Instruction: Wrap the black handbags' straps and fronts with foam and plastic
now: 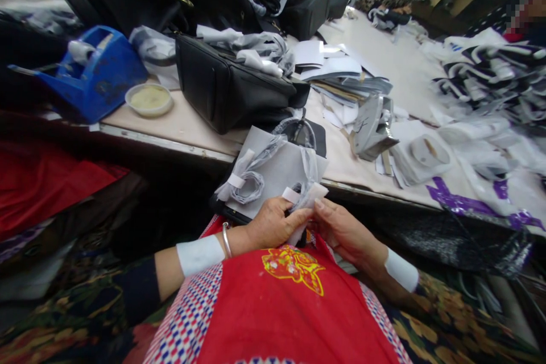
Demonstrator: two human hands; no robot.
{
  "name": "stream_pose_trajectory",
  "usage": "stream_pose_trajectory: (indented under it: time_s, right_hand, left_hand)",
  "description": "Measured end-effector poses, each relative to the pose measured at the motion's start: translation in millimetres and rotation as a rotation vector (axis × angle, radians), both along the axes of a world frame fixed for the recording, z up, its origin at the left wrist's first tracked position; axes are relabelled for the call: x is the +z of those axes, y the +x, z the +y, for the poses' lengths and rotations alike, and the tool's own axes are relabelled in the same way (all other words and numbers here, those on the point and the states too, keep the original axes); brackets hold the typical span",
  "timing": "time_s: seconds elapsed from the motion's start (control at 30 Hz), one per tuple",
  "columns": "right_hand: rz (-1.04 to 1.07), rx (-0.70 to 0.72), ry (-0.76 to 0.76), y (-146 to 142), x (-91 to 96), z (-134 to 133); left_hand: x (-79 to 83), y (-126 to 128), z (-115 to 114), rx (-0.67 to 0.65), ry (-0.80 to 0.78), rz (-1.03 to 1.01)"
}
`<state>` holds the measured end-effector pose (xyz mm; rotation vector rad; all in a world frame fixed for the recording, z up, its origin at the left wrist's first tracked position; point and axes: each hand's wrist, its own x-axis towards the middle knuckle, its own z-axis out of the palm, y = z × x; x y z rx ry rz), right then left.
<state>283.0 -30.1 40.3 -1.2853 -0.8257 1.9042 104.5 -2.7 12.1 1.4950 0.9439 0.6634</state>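
Observation:
A black handbag with a grey-white sheet (267, 162) over its front leans between my lap and the table edge. Its handle (294, 131) and straps are wrapped in clear plastic. On the left of the sheet lies a coiled wrapped strap (247, 187) with a white paper band. Both hands are at the right side of the sheet. My left hand (277, 219) pinches a piece of white wrapping paper (315, 194) around the wrapped strap. From the other side, my right hand (341, 227) grips the same paper between thumb and fingers.
A finished-looking black handbag (222, 79) stands on the table (170, 125), with more black bags behind. At left are a blue tape dispenser (98, 74) and a shallow dish (149, 99). Paper stacks (336, 71), a metal dispenser (373, 128) and piled wrapped straps (495, 77) lie right.

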Motion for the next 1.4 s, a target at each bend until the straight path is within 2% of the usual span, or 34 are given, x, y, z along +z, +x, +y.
stream_pose_trajectory:
  time_s: [0.13, 0.2, 0.33, 0.4, 0.43, 0.53, 0.6, 0.8, 0.93, 1.03, 1.2, 1.4]
  right_hand:
    - [-0.202, 0.37, 0.164, 37, 20.0, -2]
    - [-0.383, 0.521, 0.329, 50, 29.0, -4]
    - [-0.832, 0.669, 0.814, 58, 39.2, 1]
    - [-0.914, 0.674, 0.916, 56, 43.5, 11]
    - [-0.924, 0.633, 0.915, 55, 45.6, 17]
    - [-0.921, 0.369, 0.824, 49, 48.4, 35]
    - [-0.892, 0.281, 0.751, 41, 45.1, 44]
    - [-0.925, 0.27, 0.594, 14, 31.9, 48]
    - [-0.683, 0.182, 0.449, 9, 34.5, 42]
    - [-0.564, 0.116, 0.359, 7, 34.7, 39]
    - [-0.562, 0.051, 0.358, 6, 30.3, 36]
    - [-0.627, 0.054, 0.463, 13, 26.3, 37]
  left_hand:
    - [2.1, -4, 2, 0.009, -0.036, 0.044]
    - [1.5, -5, 4, 0.007, -0.047, 0.072]
    - [-1.9, -4, 5, -0.01, -0.037, 0.103]
    - [-3.3, -4, 5, -0.004, -0.037, 0.116]
    - [-3.6, -5, 5, 0.0, -0.04, 0.119]
    - [-2.6, -5, 5, 0.004, -0.041, 0.108]
    - [-1.1, -5, 5, -0.015, -0.039, 0.081]
    - [-2.8, -6, 6, -0.053, 0.001, 0.056]
    - [-8.5, -7, 7, -0.143, -0.007, -0.058]
    - [-10.2, -5, 8, -0.12, -0.017, -0.083]
    - [-6.9, -3, 8, -0.022, 0.002, -0.005]
    - [-7.3, -7, 7, -0.084, 0.005, 0.045]
